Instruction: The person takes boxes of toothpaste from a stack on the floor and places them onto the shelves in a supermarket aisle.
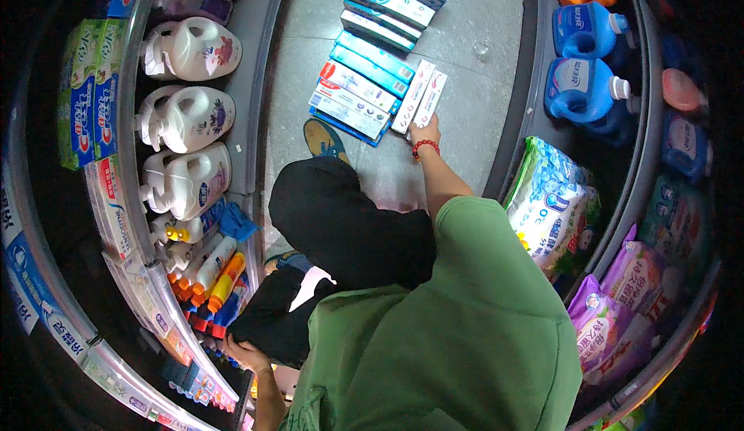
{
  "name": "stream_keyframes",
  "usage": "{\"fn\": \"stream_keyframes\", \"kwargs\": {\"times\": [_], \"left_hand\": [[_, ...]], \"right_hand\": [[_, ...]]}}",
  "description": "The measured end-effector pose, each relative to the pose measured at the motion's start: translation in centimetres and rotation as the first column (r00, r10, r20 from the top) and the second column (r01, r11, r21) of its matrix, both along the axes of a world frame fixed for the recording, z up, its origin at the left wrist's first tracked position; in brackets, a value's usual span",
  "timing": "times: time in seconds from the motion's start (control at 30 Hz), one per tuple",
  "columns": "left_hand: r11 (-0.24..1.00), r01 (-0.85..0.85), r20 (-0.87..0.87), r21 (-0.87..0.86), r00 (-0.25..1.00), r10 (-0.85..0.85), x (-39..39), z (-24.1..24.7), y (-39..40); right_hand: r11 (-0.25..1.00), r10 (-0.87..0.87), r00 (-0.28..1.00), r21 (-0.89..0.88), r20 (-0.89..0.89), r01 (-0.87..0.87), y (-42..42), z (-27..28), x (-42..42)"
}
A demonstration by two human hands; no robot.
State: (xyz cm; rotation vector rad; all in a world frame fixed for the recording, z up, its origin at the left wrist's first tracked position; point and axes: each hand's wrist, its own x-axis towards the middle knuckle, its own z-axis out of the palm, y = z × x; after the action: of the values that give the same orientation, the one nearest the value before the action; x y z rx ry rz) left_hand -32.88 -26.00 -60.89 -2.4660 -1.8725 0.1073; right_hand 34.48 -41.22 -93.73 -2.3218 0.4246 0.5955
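My right hand (pixel 427 128), with a red bead bracelet at the wrist, grips the near end of a slim white toothpaste box (pixel 431 99) on the floor. Right alongside lies a matching white box (pixel 414 96). To their left, a row of toothpaste boxes is laid out: light blue boxes (pixel 372 62), a white and red Colgate box (pixel 360 86) and a white box (pixel 351 108) over a dark blue one. My left hand (pixel 247 355) rests at the knee of my black trousers (pixel 273 320), beside the left shelf; its fingers are partly hidden.
More toothpaste boxes (pixel 389 3) stand farther up the tiled floor (pixel 465 140). White detergent jugs (pixel 200 114) and orange-capped bottles (pixel 215 265) line the left shelf. Blue jugs (pixel 581 88), a detergent powder bag (pixel 552 204) and purple bags (pixel 601 326) fill the right shelf. My shoe (pixel 322 140) is near the boxes.
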Motion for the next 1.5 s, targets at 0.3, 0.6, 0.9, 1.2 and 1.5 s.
{"fn": "stream_keyframes", "kwargs": {"times": [0.3,0.6,0.9,1.2,1.5], "left_hand": [[0.999,-0.012,0.027,0.035,1.000,0.011,-0.3,-0.2,0.0],[0.992,-0.042,0.187,0.123,0.982,0.018,0.2,-1.2,0.4],[0.992,0.121,0.709,0.036,0.697,-0.111,15.4,10.7,5.7],[0.542,0.560,0.226,0.627,0.535,-0.814,28.4,29.5,4.3],[0.799,0.499,0.105,0.337,0.823,-0.558,25.9,27.5,2.1]], "right_hand": [[0.963,-0.098,0.989,-0.259,-0.107,0.067,-2.1,0.6,-0.3],[0.555,0.184,0.976,0.832,-0.116,-0.005,-3.3,20.8,-0.2],[0.053,0.815,0.526,0.871,0.245,-0.488,5.6,45.4,0.0],[-0.337,0.691,0.075,0.411,0.719,-0.847,12.0,55.0,-10.0],[-0.682,0.556,-0.266,0.249,0.788,-0.687,16.6,56.9,-20.9]]}}
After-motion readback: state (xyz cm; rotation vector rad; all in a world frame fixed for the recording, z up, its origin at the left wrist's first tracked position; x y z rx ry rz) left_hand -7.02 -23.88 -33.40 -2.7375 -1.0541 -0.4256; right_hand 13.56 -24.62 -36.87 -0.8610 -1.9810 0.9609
